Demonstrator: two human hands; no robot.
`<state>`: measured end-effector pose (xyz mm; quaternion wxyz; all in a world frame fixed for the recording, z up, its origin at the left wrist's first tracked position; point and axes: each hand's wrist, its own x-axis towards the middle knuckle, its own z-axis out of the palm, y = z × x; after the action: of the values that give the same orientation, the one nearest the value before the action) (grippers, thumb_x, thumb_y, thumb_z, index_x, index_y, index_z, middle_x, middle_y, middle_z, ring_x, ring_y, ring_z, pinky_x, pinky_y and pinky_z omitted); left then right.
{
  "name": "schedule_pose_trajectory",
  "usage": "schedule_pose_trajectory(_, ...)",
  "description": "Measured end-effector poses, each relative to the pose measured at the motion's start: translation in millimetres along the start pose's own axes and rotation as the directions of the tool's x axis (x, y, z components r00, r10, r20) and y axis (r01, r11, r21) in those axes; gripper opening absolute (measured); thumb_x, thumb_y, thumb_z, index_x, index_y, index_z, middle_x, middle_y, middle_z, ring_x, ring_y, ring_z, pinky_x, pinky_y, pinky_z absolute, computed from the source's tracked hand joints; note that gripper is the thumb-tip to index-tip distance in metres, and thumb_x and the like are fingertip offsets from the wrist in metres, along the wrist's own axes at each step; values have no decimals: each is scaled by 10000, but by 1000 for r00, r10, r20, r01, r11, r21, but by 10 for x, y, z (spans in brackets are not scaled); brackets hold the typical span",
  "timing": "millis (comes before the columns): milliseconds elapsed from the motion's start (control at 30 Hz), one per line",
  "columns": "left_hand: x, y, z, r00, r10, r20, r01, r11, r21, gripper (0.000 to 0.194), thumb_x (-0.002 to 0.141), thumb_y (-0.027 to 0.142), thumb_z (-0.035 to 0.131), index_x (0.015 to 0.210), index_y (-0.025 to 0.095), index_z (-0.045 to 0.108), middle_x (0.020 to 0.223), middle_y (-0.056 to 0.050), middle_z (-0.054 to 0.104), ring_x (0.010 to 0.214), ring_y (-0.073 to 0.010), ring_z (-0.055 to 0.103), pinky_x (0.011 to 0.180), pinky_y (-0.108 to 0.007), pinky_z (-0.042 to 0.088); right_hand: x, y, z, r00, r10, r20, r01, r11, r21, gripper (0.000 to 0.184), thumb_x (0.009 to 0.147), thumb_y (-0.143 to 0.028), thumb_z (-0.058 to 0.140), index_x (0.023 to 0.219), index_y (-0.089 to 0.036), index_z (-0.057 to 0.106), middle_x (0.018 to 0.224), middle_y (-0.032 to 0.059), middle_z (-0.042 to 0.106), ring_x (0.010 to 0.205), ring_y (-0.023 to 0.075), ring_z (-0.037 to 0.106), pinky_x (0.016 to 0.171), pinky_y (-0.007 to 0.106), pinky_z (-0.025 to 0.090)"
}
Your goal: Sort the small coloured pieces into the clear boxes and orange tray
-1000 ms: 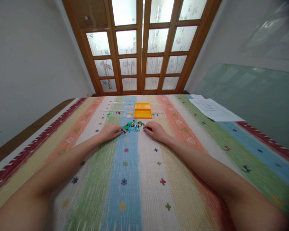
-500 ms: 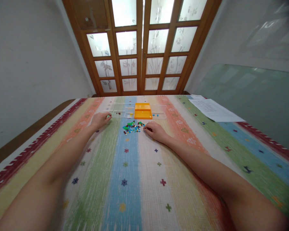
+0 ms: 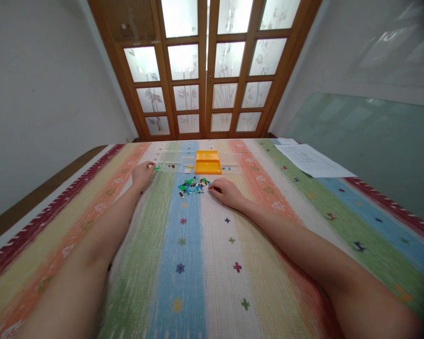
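My left hand (image 3: 143, 175) is at the left end of a clear plastic tray (image 3: 178, 165), fingertips drawn together beside a few small green pieces (image 3: 158, 167). Whether anything is pinched there is too small to see. A loose heap of tiny toy building bricks (image 3: 192, 186), green, blue, brown, white and yellow, lies on the tablecloth in front of the tray. At the heap's right edge rests my right hand (image 3: 226, 193), its fingers curled and thumb close to the forefinger. What it holds, if anything, is hidden.
An orange two-part box (image 3: 208, 167) stands amid the clear compartments. Dark red pieces (image 3: 172, 166), yellow pieces (image 3: 191, 167) and blue pieces (image 3: 226, 168) lie in separate sections. Paper sheets (image 3: 313, 160) lie at the far right of the striped tablecloth (image 3: 185, 292).
My left hand has shifted a little left, uncovering the green pieces at the tray's left end. My right hand stays by the heap. The whole view has moved slightly.
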<state>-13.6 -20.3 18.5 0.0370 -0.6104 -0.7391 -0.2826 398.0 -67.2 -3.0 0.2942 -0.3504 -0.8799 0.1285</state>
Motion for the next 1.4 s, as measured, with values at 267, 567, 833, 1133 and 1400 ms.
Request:
schedule_pose_trajectory(267, -95, 171, -25, 953, 266, 143, -254, 962, -101, 445, 950, 515, 530, 1144, 219, 799, 724, -27, 654, 694, -189, 572, 645, -290, 339, 3, -9, -9, 1000, 2, 7, -2, 1000, 0, 148, 979, -205, 614, 994, -219, 761, 982, 75, 742, 951, 226, 649, 846, 339, 477)
schedule_pose_trajectory(567, -319, 658, -161, 647, 608, 460, -491, 794, -358, 369, 905, 482, 605, 1055, 223, 820, 622, 22, 551, 601, -134, 479, 603, -257, 314, -5, 7, -2, 1000, -12, -1, 12, 1000, 5, 147, 985, -216, 607, 987, -209, 753, 968, 74, 739, 935, 220, 649, 830, 326, 471)
schedule_pose_trajectory(833, -411, 805, -259, 449, 661, 601, -463, 747, -477, 365, 856, 460, 680, 1063, 191, 815, 623, 28, 562, 578, -110, 414, 575, -244, 273, -2, -5, -8, 1000, 2, 2, -2, 1000, 0, 143, 979, -217, 616, 1001, -208, 757, 981, 81, 742, 952, 228, 652, 847, 333, 477)
schedule_pose_trajectory(1133, -419, 804, -230, 407, 638, 653, -482, 758, -440, 303, 815, 309, 621, 1036, 214, 807, 695, 20, 627, 597, -125, 461, 596, -250, 296, -3, -1, -5, 1000, -2, -4, 2, 1000, 4, 146, 976, -209, 614, 986, -196, 760, 972, 88, 739, 948, 231, 652, 846, 335, 478)
schedule_pose_trajectory(1400, -377, 750, -204, 535, 628, 565, -412, 778, -475, 342, 851, 419, 656, 1054, 185, 802, 615, 35, 497, 589, -121, 416, 589, -249, 275, 1, -6, -13, 1000, -7, -1, 7, 1000, 10, 149, 971, -218, 618, 978, -202, 765, 964, 86, 740, 944, 227, 647, 837, 333, 474)
